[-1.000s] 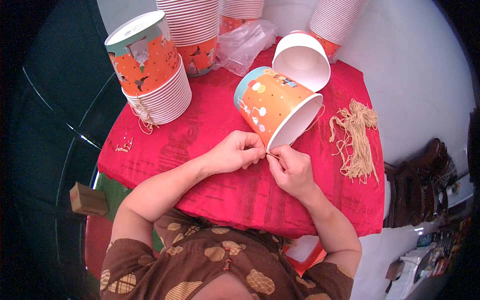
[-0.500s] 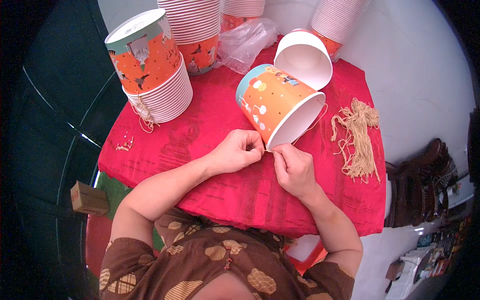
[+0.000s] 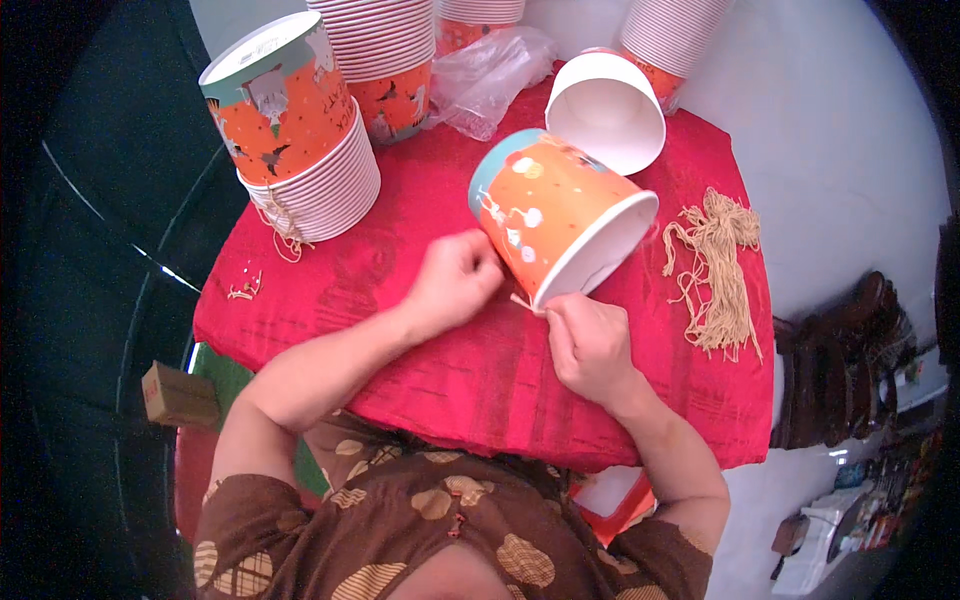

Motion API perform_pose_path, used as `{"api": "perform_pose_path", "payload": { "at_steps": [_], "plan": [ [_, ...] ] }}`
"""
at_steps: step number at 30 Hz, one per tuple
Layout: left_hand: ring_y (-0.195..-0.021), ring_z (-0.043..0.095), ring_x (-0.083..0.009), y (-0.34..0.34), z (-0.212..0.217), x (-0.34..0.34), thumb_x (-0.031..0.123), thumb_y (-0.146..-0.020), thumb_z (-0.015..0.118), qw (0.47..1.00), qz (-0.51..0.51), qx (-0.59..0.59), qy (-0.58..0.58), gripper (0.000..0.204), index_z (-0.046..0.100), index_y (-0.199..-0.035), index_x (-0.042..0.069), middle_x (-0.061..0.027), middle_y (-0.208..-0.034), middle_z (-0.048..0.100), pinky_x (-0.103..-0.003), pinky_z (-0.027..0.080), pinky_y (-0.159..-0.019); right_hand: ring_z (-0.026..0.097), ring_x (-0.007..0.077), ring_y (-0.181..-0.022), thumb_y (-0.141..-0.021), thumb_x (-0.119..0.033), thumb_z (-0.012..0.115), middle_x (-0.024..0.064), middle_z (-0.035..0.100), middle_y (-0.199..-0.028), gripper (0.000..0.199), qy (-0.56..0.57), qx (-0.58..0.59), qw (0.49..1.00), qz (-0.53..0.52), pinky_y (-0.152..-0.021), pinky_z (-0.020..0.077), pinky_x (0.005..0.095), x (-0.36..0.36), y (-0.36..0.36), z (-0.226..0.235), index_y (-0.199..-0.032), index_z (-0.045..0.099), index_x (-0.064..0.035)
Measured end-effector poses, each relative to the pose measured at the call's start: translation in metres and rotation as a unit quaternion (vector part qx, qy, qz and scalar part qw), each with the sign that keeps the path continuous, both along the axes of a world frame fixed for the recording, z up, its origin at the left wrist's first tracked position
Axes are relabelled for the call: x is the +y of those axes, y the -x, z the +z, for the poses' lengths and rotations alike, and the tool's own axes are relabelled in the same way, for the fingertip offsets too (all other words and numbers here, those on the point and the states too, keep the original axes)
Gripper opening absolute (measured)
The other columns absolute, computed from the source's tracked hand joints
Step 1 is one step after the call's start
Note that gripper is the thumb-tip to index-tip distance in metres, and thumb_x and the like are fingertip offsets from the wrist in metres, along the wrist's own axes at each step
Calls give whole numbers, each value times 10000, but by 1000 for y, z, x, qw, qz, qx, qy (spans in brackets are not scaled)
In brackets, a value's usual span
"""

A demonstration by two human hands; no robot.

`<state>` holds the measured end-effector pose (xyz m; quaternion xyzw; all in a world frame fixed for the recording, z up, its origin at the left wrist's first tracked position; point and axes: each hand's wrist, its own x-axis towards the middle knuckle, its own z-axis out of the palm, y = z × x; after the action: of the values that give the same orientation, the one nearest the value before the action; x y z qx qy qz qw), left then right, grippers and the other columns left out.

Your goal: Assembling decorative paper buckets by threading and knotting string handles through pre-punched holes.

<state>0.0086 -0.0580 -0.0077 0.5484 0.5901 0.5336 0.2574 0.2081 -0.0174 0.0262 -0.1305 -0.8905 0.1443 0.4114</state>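
An orange paper bucket (image 3: 560, 205) with a teal base band and white cartoon prints lies tilted on its side, its white mouth turned toward the lower right. At the near end of its rim, my right hand (image 3: 590, 345) pinches a thin tan cord (image 3: 525, 304), whose short loose end sticks out to the left. My left hand (image 3: 458, 278) is curled closed beside the bucket's wall, apart from that cord end; whatever its fingertips may hold is hidden. A bundle of tan cords (image 3: 722, 280) lies on the right of the table.
Another white-mouthed bucket (image 3: 610, 115) lies behind. Stacked buckets (image 3: 310, 180) stand at the left, with more stacks (image 3: 385, 60) at the back beside a clear plastic bag (image 3: 485, 75). Cord scraps (image 3: 245, 288) lie on the red tablecloth (image 3: 440, 385). A cardboard box (image 3: 180, 395) is below left.
My left hand has moved away to the left and up from the cord, leaving its end loose. My right hand stays at the rim. The bucket has turned slightly.
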Motion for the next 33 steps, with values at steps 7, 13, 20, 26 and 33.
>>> {"api": "perform_pose_path", "payload": {
  "at_steps": [7, 13, 20, 26, 33],
  "plan": [
    [-620, 471, -49, 6, 16, -3, 43, -785, 557, 998, -6, -63, -7, 82, 565, -713, 3, 25, -655, 541, -240, 392, -549, 614, 300, -565, -773, 53, 605, 141, 581, -655, 105, 52, 22, 998, 4, -493, 469, 400, 8, -6, 1, -823, 540, -13],
    [-599, 447, -39, 15, 22, -3, 70, -841, 542, 988, 66, -138, -16, 87, 577, -785, 14, 42, -680, 516, -220, 375, -535, 559, 186, -480, -736, 15, 680, 75, 552, -632, 133, 50, 30, 998, 34, -445, 425, 315, 5, -4, 5, -819, 584, -28],
    [-627, 487, -53, 28, 42, -2, 203, -933, 546, 974, 133, -181, 26, 211, 591, -979, 2, 12, -766, 548, -222, 413, -559, 588, 242, -535, -730, -40, 708, 76, 539, -637, 148, -50, -41, 998, 8, -459, 456, 359, 5, 0, -7, -814, 586, -38],
    [-788, 527, -57, 45, 42, 6, 293, -958, 557, 959, 99, -252, -83, 279, 617, -907, 25, 22, -832, 599, -250, 435, -708, 600, 223, -563, -769, -77, 629, 64, 516, -715, 103, -113, -129, 985, -10, -473, 497, 347, 3, 2, -7, -871, 628, -66],
    [-750, 565, -63, 63, 42, 1, 179, -941, 602, 937, 16, -327, -118, 142, 593, -924, 38, -8, -863, 622, -229, 466, -696, 643, 264, -667, -747, -30, 599, 110, 567, -844, 226, -82, -149, 985, -36, -550, 542, 364, 7, 2, -7, -968, 641, -46]
  ]
}}
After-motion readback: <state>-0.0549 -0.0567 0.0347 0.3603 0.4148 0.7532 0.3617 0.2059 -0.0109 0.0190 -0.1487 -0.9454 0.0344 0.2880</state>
